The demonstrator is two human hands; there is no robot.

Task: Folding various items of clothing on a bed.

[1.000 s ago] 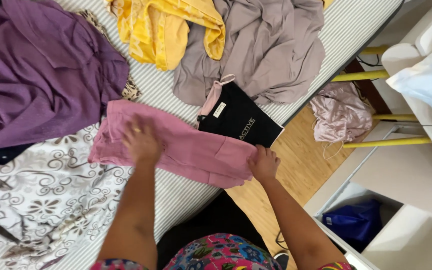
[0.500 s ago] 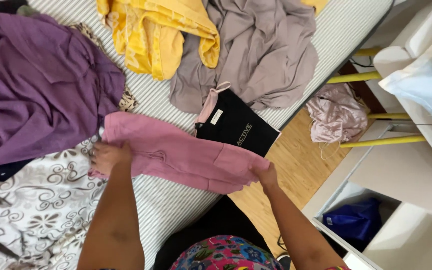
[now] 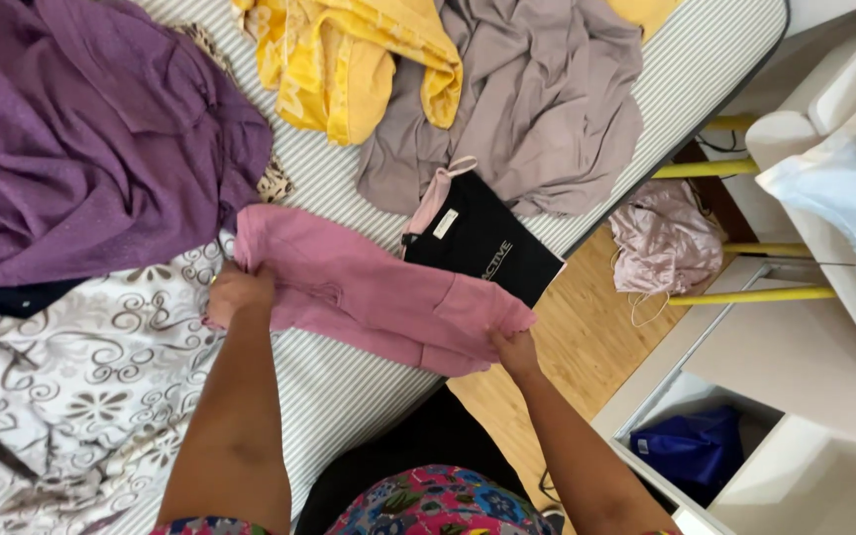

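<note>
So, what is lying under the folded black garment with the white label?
Under the folded black garment a pink strap sticks out at its top edge, over the striped mattress. The rest beneath is covered.

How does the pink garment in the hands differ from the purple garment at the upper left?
The pink garment is folded into a narrow band, while the purple garment lies spread and rumpled. The pink one is gripped at its ends by the left hand and right hand; the purple one is untouched. The pink one looks smaller than the purple one. Both rest on the striped bed.
</note>
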